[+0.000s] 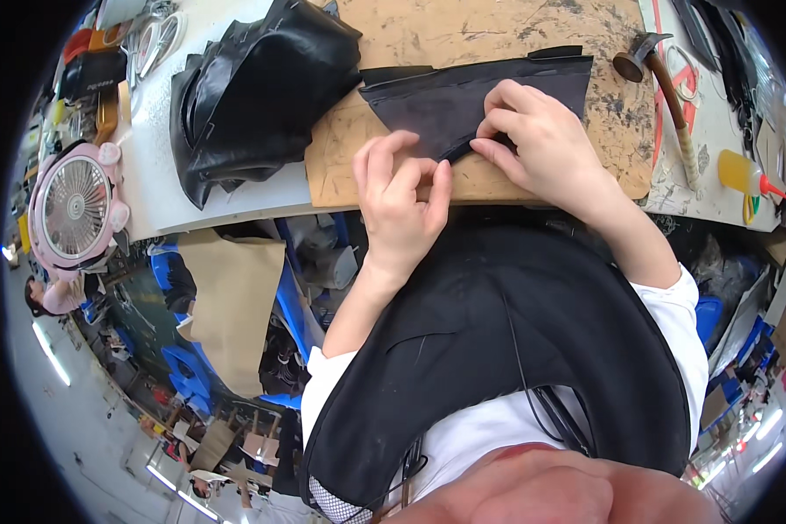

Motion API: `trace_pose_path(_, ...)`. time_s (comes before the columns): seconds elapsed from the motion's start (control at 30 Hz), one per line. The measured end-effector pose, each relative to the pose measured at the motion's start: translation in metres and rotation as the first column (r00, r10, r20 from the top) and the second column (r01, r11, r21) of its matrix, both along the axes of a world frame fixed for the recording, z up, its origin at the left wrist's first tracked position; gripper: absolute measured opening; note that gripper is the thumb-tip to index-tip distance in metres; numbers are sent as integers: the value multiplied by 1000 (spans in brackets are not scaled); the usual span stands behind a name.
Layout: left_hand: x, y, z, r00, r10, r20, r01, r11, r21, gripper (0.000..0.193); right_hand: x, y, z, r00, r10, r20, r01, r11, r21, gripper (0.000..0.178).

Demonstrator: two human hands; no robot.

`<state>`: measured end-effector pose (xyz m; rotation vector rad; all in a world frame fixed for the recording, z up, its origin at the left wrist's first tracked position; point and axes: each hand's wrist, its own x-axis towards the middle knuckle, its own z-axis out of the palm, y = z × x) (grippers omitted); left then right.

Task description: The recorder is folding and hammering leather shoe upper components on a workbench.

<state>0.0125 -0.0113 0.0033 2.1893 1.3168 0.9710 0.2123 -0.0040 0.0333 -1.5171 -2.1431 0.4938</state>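
Observation:
A flat, dark grey piece of sheet material (437, 109) with black edges lies on the worn tan board (375, 183) before me. My right hand (537, 140) rests over its right part, thumb and fingers pinched on the black near edge. At the left end of that edge is my left hand (402, 188), its thumb and index finger closed together by the black strip while the other fingers curl loosely. To the left lies a heap of shiny black leather-like pieces (262, 96), its right side close to the sheet.
A hammer (664, 92) with a wooden handle lies at the board's right. Beyond it is a yellow bottle with a red tip (747, 175). A pink fan (77, 205) stands at the table's left end. Below the table, brown sheet material (231, 306) hangs over a blue container.

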Motion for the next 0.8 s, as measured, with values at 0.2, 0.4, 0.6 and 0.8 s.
trace_pose_path(0.2,3,7,9,1000,15,-16,-17,995,-102,10,-2,5,5,999,5,47,0,994,-106,15)
trace_pose_path(0.4,2,17,19,996,-43,-84,22,971,-237,12,-1,7,6,998,18,56,-11,993,-117,15)
trace_pose_path(0.6,-2,18,18,989,-98,-113,73,976,-205,11,2,13,6,997,73,31,-69,991,-113,14)
trace_pose_path(0.8,-7,12,-1,987,-161,15,159,985,68,27,14,-1,-16,985,172,34,-175,968,178,14)
